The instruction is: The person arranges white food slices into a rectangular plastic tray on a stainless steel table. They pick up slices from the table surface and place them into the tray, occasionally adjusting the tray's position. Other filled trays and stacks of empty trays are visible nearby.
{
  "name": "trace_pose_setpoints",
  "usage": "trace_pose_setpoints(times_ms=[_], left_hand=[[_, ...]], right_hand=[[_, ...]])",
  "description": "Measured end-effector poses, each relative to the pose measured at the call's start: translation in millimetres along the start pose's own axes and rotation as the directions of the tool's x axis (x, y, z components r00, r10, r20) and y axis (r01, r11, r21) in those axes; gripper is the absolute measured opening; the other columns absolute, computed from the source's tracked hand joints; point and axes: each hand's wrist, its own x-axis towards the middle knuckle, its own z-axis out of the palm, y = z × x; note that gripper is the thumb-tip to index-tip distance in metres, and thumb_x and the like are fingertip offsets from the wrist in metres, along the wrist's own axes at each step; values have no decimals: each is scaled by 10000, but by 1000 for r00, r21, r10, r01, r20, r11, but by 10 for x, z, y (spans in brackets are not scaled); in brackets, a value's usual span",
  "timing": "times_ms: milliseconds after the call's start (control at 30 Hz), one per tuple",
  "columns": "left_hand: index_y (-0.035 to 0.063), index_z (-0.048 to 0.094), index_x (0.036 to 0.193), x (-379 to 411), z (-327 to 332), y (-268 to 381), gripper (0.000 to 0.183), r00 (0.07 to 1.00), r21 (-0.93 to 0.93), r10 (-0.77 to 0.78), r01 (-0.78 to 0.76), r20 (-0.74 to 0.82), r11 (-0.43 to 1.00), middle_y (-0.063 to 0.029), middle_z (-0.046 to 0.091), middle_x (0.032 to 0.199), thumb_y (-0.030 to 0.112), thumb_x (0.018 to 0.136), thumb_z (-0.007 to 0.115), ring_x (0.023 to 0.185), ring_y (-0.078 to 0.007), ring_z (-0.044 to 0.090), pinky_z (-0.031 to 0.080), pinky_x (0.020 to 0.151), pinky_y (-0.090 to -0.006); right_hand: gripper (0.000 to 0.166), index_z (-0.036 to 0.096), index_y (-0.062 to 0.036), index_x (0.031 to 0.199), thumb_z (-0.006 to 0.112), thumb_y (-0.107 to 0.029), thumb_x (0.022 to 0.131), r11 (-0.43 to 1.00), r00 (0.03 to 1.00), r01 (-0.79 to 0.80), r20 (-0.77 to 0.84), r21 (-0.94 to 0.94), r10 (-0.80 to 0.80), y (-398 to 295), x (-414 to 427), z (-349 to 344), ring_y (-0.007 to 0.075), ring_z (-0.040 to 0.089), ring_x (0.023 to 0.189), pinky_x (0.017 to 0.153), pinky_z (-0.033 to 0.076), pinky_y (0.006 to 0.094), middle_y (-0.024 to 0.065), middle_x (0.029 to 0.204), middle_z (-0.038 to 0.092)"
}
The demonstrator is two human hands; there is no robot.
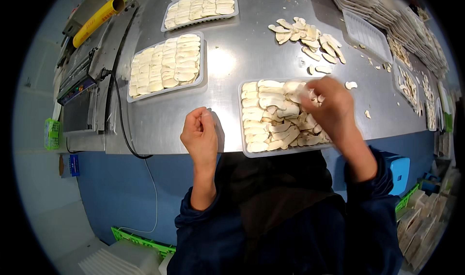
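Observation:
My right hand [330, 104] is over a clear plastic tray [241, 111] at the table's front edge, its fingertips pinched on a blurred pale mushroom slice [302, 92]. In that tray, overlapping sliced mushrooms [256, 126] form a neat column at the left and a partial one beside it. Looser slices [287, 135] show in the middle, and my hand and forearm hide part of the right side. My left hand [199, 129] is curled closed above the steel, left of the tray, with nothing visible in it.
Loose mushroom slices [308, 38] lie beyond the tray. A filled tray [201, 62] stands at left, with more behind [237, 8]. An unfilled tray [367, 35] and stacked trays [403, 24] are at right. A weighing scale [80, 108], black cable [120, 111] and yellow tube [98, 20] are at left.

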Motion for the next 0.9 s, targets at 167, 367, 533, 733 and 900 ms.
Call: trace_pose_setpoints(times_ms=[167,367,533,733,900], left_hand=[[-21,591,980,-2,16,-24,130,999,-9,37,-37,8,999,13,563,665,91,918,569,501,-2,418,316,443,-154],[-22,592,981,-1,3,-27,130,999,-7,35,-35,9,999,12,566,674,90,919,567,527,-2,428,327,460,-152],[-36,599,955,-1,22,-2,123,999,33,32,-32,-6,999,7,577,670,76,913,573,578,-21,476,382,521,-170],[-40,608,933,-22,2,21,124,999,35,33,-33,-17,999,1,584,671,76,910,574,598,-26,491,402,548,-176],[-48,593,970,-9,19,3,129,998,43,59,-60,18,997,0,581,699,65,916,566,623,-32,506,410,579,-166]], right_hand=[[184,614,-35,818,715,-79,671,995,993,93,80,-40,-89,-342,-297,259,274,578,712,612,487,355,91,741,579],[197,608,-28,811,717,-87,656,993,990,100,105,-63,-93,-350,-267,309,275,571,715,615,478,355,93,731,565],[218,623,-32,831,735,-102,656,994,993,78,97,-77,-71,-307,-274,318,276,583,719,604,486,357,91,746,578],[156,653,-49,808,693,-183,740,997,999,-34,39,-63,36,85,17,25,270,623,702,613,500,368,95,748,637],[221,676,-42,753,636,-257,777,902,871,-266,315,-340,376,821,780,174,311,639,705,632,501,395,138,748,660]])
